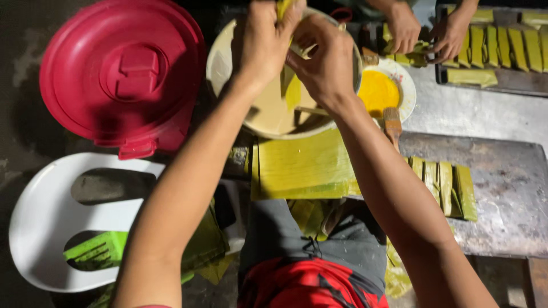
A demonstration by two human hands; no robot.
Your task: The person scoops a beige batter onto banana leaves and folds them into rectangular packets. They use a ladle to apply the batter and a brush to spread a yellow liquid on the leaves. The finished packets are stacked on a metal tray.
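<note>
While both arms reach forward from the bottom edge toward twelve o'clock, the left hand (265, 43) and right hand (325, 63) meet above a large pale bowl (220, 63) of cream-coloured batter. Between them sits a folded strip of green-yellow leaf (283, 7), pinched at its upper end by the left hand's fingertips and running down between the two palms; a further length of it shows lower, at about six o'clock from the hands, hanging over the batter. The left hand is closed, knuckles up, thumb pressed against the leaf. The right hand, at three o'clock of the left and touching it, curls its fingers inward toward the same strip, though whether it actually grips the leaf I cannot tell. At six o'clock from the bowl a flat stack of cut leaf sheets (299, 165) lies on the work surface. At three o'clock from the bowl stands a small white dish of yellow sauce (379, 91) with a brush (392, 122) just beside it. Folded leaf parcels (448, 188) lie at four o'clock, and another person's hands (428, 31) work over a tray (514, 82) of parcels at two o'clock. A red lid (123, 71) sits at nine o'clock.
</note>
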